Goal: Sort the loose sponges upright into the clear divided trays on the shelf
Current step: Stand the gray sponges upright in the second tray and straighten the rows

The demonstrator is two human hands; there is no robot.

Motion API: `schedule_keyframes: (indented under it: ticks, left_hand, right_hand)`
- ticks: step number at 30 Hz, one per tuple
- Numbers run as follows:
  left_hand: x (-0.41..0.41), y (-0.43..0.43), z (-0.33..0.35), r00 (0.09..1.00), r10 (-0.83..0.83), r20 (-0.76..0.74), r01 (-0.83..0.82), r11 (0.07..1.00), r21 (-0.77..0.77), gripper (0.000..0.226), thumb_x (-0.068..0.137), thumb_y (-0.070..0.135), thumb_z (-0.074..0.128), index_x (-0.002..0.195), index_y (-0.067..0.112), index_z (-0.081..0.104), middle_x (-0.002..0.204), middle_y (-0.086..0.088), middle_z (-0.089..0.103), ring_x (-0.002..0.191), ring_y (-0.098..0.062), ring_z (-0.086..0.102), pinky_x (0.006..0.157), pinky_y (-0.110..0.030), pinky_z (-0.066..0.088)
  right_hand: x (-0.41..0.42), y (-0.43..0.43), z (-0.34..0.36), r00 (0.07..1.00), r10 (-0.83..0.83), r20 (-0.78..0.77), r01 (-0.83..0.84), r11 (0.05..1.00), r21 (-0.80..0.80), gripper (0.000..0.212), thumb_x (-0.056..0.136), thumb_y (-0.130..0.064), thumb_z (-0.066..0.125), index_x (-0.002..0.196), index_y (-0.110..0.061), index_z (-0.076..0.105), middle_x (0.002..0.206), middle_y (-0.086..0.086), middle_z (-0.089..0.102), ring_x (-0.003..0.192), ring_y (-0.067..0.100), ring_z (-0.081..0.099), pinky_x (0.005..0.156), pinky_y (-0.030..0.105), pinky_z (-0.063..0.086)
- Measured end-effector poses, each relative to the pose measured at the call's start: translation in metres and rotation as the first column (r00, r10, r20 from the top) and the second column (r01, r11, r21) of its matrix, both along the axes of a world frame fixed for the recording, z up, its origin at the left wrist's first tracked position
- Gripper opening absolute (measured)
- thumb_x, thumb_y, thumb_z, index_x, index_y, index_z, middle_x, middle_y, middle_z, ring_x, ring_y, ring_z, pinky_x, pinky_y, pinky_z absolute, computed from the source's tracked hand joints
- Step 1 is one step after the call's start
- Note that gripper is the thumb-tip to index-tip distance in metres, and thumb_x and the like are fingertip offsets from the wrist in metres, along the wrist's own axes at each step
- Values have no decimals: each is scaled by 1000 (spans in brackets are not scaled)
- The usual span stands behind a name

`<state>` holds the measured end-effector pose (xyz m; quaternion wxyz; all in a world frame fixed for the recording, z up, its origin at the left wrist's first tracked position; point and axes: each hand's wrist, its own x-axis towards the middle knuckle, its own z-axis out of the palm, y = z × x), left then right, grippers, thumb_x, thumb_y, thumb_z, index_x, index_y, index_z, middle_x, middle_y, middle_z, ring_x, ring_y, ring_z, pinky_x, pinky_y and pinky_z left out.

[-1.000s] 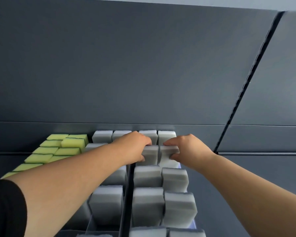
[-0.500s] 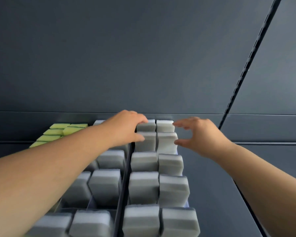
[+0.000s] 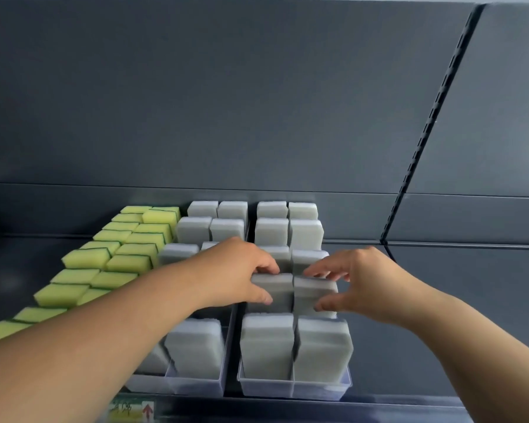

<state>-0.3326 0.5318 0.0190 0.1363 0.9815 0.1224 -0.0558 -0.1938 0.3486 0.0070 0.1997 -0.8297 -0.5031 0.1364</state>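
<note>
Grey sponges stand upright in rows inside two clear divided trays, the right tray (image 3: pixel 293 390) and the left tray (image 3: pixel 193 387), on a dark shelf. My left hand (image 3: pixel 235 274) pinches the top of a grey sponge (image 3: pixel 274 293) in the second row from the front of the right tray, thumb in front, fingers behind. My right hand (image 3: pixel 358 285) hovers around the neighbouring grey sponge (image 3: pixel 313 296), fingers spread apart, thumb near its front face. Whether it touches is unclear. My left forearm hides part of the left tray.
Yellow-green sponges (image 3: pixel 116 257) stand in rows to the left of the grey ones. A dark back panel (image 3: pixel 257 102) rises behind the shelf. A slotted upright rail (image 3: pixel 422 141) runs on the right. A label with a red arrow (image 3: pixel 147 411) sits on the shelf's front edge.
Both hands have drawn back from the rear rows toward the front of the right tray. The left hand now grips a nearer sponge; the right hand stays open. The view has tilted down.
</note>
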Motion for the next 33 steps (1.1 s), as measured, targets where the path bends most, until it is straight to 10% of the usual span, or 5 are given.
schedule_keyframes:
  ticks: [11, 18, 26, 33]
  left_hand:
    - [-11, -9, -4, 998, 34, 50, -31, 998, -48, 47, 75, 33, 77, 119, 39, 60, 101, 22, 58, 101, -3, 56, 93, -28, 48]
    - [-25, -3, -3, 993, 62, 105, -47, 989, -140, 54, 78, 38, 74, 128, 36, 55, 123, 16, 60, 109, 1, 55, 94, -19, 43]
    - [-83, 71, 11, 851, 338, 402, -302, 941, -153, 26, 87, 17, 64, 112, 25, 67, 108, 9, 69, 94, -4, 62, 87, -17, 44]
    - [-87, 125, 2, 927, 261, 271, -273, 962, 9, 32, 88, 27, 64, 120, 30, 63, 122, 8, 64, 112, -11, 57, 86, -17, 36]
  right_hand:
    - [-15, -7, -6, 996, -77, 41, 76, 997, 13, 38, 75, -36, 77, 111, -43, 66, 102, -17, 70, 88, 5, 61, 83, 22, 50]
    - [-16, -12, 8, 995, -96, 25, 92, 988, 128, 40, 72, -44, 78, 110, -42, 66, 92, -36, 59, 93, -9, 60, 89, 17, 49]
    - [-43, 36, 26, 990, -132, 52, 114, 958, 262, 25, 80, -34, 73, 104, -37, 68, 95, -23, 68, 91, -6, 62, 88, 20, 49]
    - [-71, 111, 23, 987, -85, 133, 72, 992, 102, 28, 86, -28, 67, 113, -34, 65, 105, -16, 66, 96, 1, 59, 76, 1, 41]
